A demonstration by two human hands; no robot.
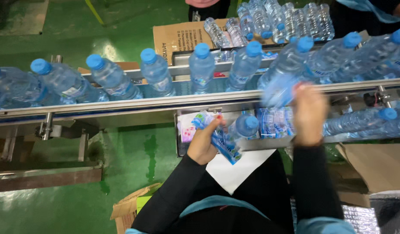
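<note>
I see the green floor (78, 26) filling most of the view, and across it runs the long metal conveyor (122, 104), which serves here as the surface for a row of clear water bottles with blue caps (156, 71). They stand in single file from the left edge to the right edge, leaning in my view. Beyond the line lies a brown cardboard box (174, 37), and beside it a shrink-wrapped pack of bottles (286, 19) lies on its side. Below the conveyor, close to my body, sits a shallow metal tray (179, 134) with stacks of blue and white labels (273, 123) inside. At the bottom left a small torn carton (126, 210) rests on the floor.

My right hand (310, 115) reaches up to the conveyor and touches the lower part of one bottle on the line (282, 73); the hand is blurred, so I cannot tell whether its fingers close around the bottle or only press against it. My left hand (204, 141) is lower, over the tray, and is clenched on a loose bottle (241, 130) with a bunch of blue label sleeves (219, 141) against it. That loose bottle lies between my two hands, nearer the left, its blue cap pointing toward the right hand
</note>
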